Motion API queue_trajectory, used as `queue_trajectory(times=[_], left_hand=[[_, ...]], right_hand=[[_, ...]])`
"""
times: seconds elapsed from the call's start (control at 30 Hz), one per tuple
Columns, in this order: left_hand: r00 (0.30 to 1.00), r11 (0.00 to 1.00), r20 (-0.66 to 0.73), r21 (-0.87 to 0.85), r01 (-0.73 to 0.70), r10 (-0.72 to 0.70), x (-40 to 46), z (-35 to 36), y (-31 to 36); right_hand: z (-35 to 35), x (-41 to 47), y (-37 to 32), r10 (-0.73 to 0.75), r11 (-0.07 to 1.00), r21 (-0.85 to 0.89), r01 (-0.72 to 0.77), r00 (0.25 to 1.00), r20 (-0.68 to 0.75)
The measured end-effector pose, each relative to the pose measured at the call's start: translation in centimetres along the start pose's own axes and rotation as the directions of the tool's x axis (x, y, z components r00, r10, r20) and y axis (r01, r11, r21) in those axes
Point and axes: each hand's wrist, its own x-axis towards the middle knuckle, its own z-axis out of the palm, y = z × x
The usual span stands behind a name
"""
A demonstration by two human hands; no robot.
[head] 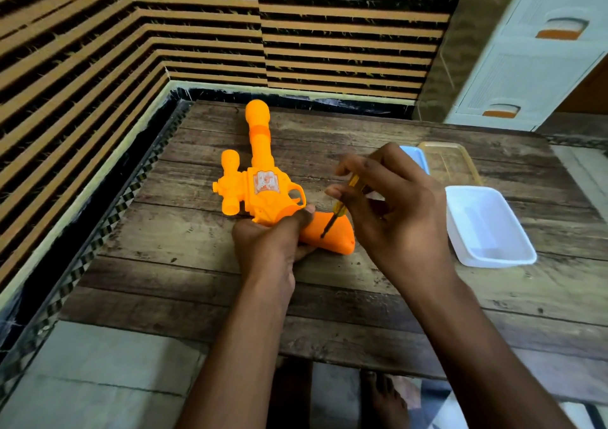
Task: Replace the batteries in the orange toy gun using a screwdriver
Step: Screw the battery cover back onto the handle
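The orange toy gun (263, 182) lies on its side on the wooden table (197, 280), barrel pointing away from me, handle toward the right. My left hand (273, 241) grips the gun where the body meets the handle, thumb over the top. My right hand (391, 208) pinches a small yellow-handled screwdriver (342, 205) between thumb and fingers. Its dark shaft slants down and its tip touches the side of the orange handle (332, 234).
A white plastic tub (487, 228) stands to the right of my right hand. Behind it lie a blue tray (416, 159) and a clear yellowish tray (450, 162). A striped wall borders the table at the left and back. A white drawer unit (533, 50) stands at the back right.
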Motion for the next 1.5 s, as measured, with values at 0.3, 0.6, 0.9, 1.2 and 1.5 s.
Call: queue_trajectory(times=[0.3,0.6,0.9,1.2,1.5], left_hand=[[1.000,1.000,-0.007,0.004,0.002,-0.002,0.3,-0.1,-0.2],[1.000,1.000,0.012,0.001,-0.012,0.012,0.3,-0.1,-0.3],[1.000,1.000,-0.020,0.006,0.008,-0.008,0.6,-0.1,-0.2],[1.000,1.000,-0.006,0.021,0.006,-0.006,0.6,-0.1,-0.3],[1.000,1.000,0.005,0.007,-0.013,0.013,0.3,-0.2,-0.2]], right_hand=[[0.1,0.0,0.2,0.057,0.991,0.120,-0.060,0.998,0.026],[-0.1,-0.2,-0.1,0.053,0.980,0.185,-0.077,0.990,0.129],[-0.4,0.2,0.2,0.012,0.999,0.048,-0.015,0.998,0.058],[-0.3,0.2,0.3,0.110,0.955,0.259,-0.143,0.984,0.141],[1.0,-0.2,0.2,-0.017,0.998,0.057,0.016,1.000,0.005]])
